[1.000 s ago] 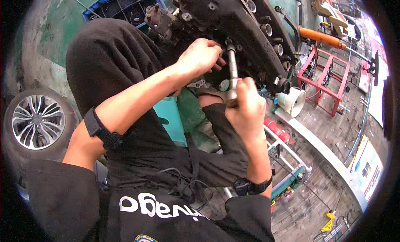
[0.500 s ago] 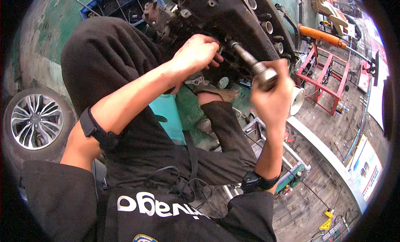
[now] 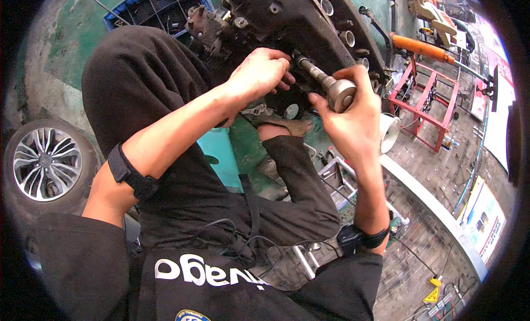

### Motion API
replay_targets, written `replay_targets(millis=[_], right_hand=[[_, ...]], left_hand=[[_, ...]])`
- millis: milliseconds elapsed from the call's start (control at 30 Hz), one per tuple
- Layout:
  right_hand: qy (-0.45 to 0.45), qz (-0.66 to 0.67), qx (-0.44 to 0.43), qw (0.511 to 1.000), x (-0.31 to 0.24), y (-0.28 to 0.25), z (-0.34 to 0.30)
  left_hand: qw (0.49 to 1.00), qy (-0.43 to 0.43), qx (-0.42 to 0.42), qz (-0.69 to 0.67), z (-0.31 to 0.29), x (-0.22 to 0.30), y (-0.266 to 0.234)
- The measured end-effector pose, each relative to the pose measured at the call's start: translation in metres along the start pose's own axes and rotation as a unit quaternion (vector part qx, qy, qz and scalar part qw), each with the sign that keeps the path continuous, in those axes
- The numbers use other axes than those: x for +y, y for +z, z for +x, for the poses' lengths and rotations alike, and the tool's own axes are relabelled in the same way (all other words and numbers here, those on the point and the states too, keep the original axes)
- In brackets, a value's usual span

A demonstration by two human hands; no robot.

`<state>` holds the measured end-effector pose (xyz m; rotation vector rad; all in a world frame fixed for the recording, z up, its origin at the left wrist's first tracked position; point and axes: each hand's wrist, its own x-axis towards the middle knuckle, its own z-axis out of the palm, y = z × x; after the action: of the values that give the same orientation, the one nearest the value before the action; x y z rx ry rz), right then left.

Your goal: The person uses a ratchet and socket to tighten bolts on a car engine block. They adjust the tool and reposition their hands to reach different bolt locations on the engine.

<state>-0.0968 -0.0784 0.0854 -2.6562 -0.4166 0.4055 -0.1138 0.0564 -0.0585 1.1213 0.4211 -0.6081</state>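
Note:
A large dark, grimy engine part [image 3: 298, 22] with pale round openings along its right side lies at the top, in front of me. My right hand [image 3: 356, 114] has its thumb and fingers around the round metal head of a socket tool [image 3: 317, 75]. The tool's narrow shaft runs up and left, its tip meeting the dark part. My left hand [image 3: 259, 72] is just left of that tip, fingers bent and closed against the part's shadowed underside. Whatever those fingers hold is hidden.
My bent legs in black cloth [image 3: 143, 78] flank the work. A wheel [image 3: 47, 163] lies at left. Behind the engine part sits a blue divided crate [image 3: 160, 14]. To the right stand a red metal frame [image 3: 425, 103] and an orange cylinder [image 3: 422, 46]. A white beam [image 3: 430, 205] crosses the lower right.
My right hand has turned and spread somewhat around the tool's head, which has shifted slightly up and left. My left hand stays in nearly the same place.

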Motion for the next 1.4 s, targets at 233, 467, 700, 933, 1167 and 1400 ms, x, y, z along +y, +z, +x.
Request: replay_targets(millis=[233,467,700,933,1167,1400], right_hand=[[-0.204,-0.096,-0.112,0.968,-0.001,0.030,-0.022],[0.222,0.317,-0.024,0.922,0.006,0.017,-0.022],[-0.115,-0.109,-0.064,0.985,0.006,0.030,-0.025],[0.127,0.181,0.100,0.970,0.010,0.036,-0.034],[-0.012,0.001,0.117,0.993,0.015,0.023,-0.025],[-0.178,-0.190,-0.088,0.961,0.001,0.032,-0.029]], left_hand=[[0.999,0.015,0.008,0.030,-0.005,-0.001,0.001],[1.000,0.005,-0.006,0.011,-0.006,0.007,-0.001],[1.000,0.006,0.006,0.001,-0.007,0.004,0.001],[1.000,0.007,0.004,0.012,-0.005,0.003,0.001],[0.999,0.008,0.015,0.030,-0.003,0.001,0.003],[0.998,0.025,0.015,0.047,-0.002,0.000,0.005]])
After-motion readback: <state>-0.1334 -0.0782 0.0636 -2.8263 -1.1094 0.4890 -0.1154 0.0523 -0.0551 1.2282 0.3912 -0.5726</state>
